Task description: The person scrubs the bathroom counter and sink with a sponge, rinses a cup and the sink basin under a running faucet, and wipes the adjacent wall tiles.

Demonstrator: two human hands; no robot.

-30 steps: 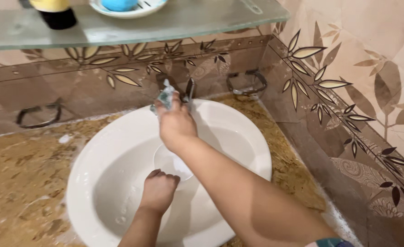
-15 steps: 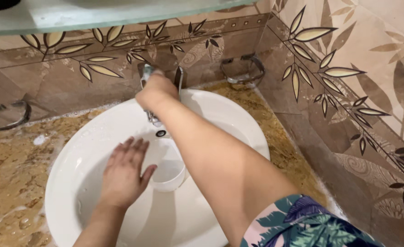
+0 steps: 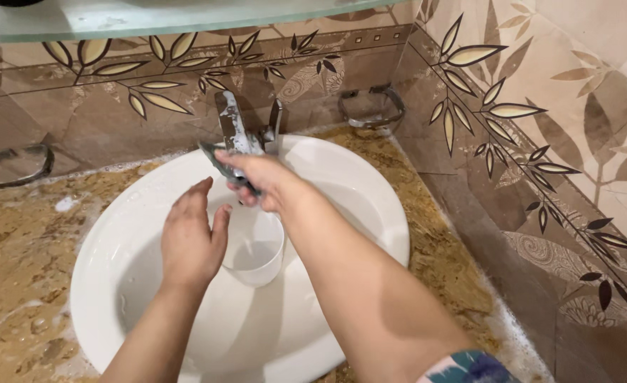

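Note:
A round white basin [image 3: 342, 184] is set in a speckled brown counter. A chrome faucet [image 3: 234, 124] rises at its back. My right hand [image 3: 260, 183] reaches across the basin, its fingers curled around the end of the faucet spout. A white cup [image 3: 257, 252] stands upright in the bowl just below that hand. My left hand [image 3: 191, 241] is held flat with fingers together, at the cup's left side and touching or nearly touching its rim. It holds nothing.
Wet foam lies on the counter [image 3: 23, 234] left of the basin. Two metal ring holders [image 3: 370, 106] [image 3: 12, 167] are fixed to the leaf-patterned tiled wall. A glass shelf [image 3: 150, 14] overhangs the faucet. The right wall stands close to the basin.
My right hand came down from the faucet's top lever to the spout end. My left hand lifted from the basin floor and moved up beside the cup.

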